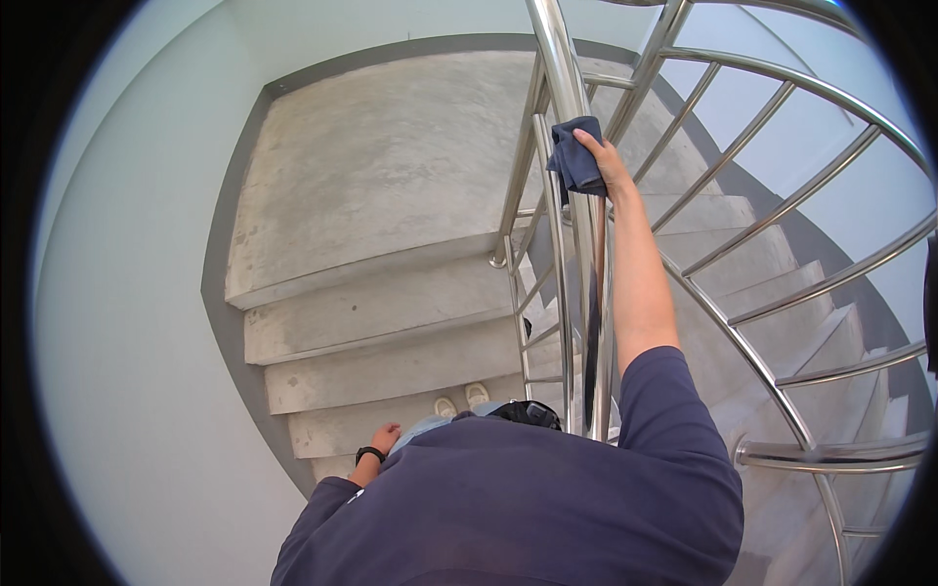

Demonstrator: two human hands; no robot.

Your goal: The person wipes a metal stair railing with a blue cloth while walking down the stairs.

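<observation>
My right hand (pixel 610 162) presses a folded dark blue cloth (pixel 579 165) onto the top rail of a polished metal handrail (pixel 555 55). The thumb lies over the cloth, and the other fingers are hidden behind the rail and fabric. Low on the other side, my left hand (pixel 385 437) hangs by my thigh with a black band on its wrist. It touches no rail, and its fingers are too small and turned away to tell whether they are apart.
Concrete steps (pixel 381 329) lead to a landing (pixel 381 161) ahead. A pale wall (pixel 132 293) with a grey base strip bounds the left. On the right, a second metal railing (pixel 733 146) borders another flight of steps (pixel 777 264). My shoes (pixel 476 394) stand on a step.
</observation>
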